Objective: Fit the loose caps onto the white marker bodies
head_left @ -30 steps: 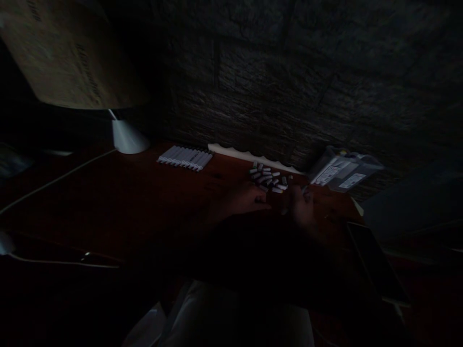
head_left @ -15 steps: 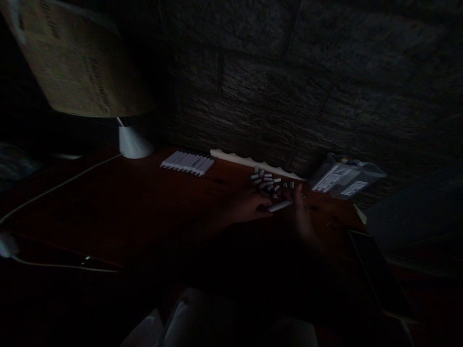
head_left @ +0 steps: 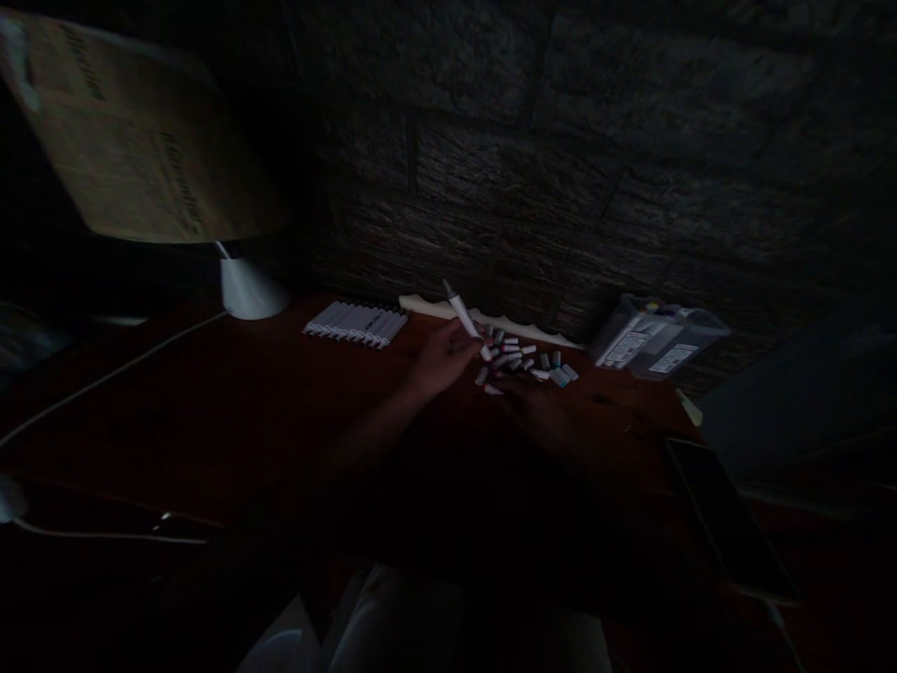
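Closed around a white marker [head_left: 462, 313], my left hand [head_left: 447, 355] holds it tilted, its dark tip pointing up and to the left. The marker's lower end is close to a loose pile of marker caps [head_left: 515, 353], whitish and grey with some coloured ends. At the near side of that pile lies my right hand [head_left: 536, 407], low over the table. Its fingers are very dark beside the nearest caps, so I cannot make out their grip. Left of my hands, several white markers [head_left: 357, 324] lie side by side in a neat row.
A lamp with a white cone base [head_left: 250, 288] and printed shade [head_left: 147, 150] stands at the left, its cord [head_left: 112, 379] crossing the wooden table [head_left: 231, 402]. Clear plastic cases [head_left: 665, 346] stand by the brick wall [head_left: 491, 187]. A phone [head_left: 729, 519] lies at the right edge.
The marker, earlier low and nearly level between both hands, is now raised and tilted up in my left hand. My right hand has moved left to the near caps.
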